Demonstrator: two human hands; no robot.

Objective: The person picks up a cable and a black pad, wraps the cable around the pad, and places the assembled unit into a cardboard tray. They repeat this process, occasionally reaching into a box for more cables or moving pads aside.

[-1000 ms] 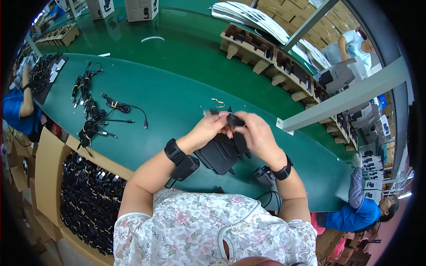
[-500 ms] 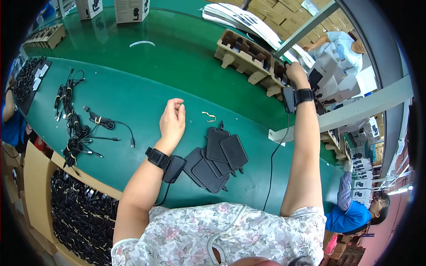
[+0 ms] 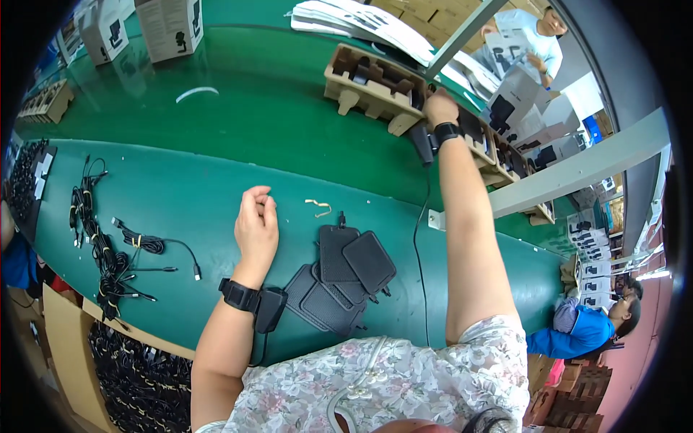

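Note:
My left hand (image 3: 256,229) rests on the green table, its fingers loosely bent, the thumb apart and nothing in it. To its right lies a thin tan band (image 3: 318,208). Several flat black pads (image 3: 345,254) with short plug ends overlap in a pile in front of me. My right hand (image 3: 442,110) reaches far forward to the brown moulded trays (image 3: 375,101), its fingers closed at a dark part by the gap between two trays. Its fingertips are mostly hidden, so what they grip is unclear. Both wrists wear black straps with a dark box and cable.
Tied black cables (image 3: 148,242) and a larger cable bundle (image 3: 108,263) lie at the left. Below stands a carton (image 3: 68,353) full of cables. White boxes (image 3: 170,29) and stacked white sheets (image 3: 361,22) are at the back. A metal post (image 3: 570,169) slants at the right; other people work beyond.
The whole view has shifted. My right hand has moved slightly left along the trays, while my left hand stays in place. The person at the back has raised something pale.

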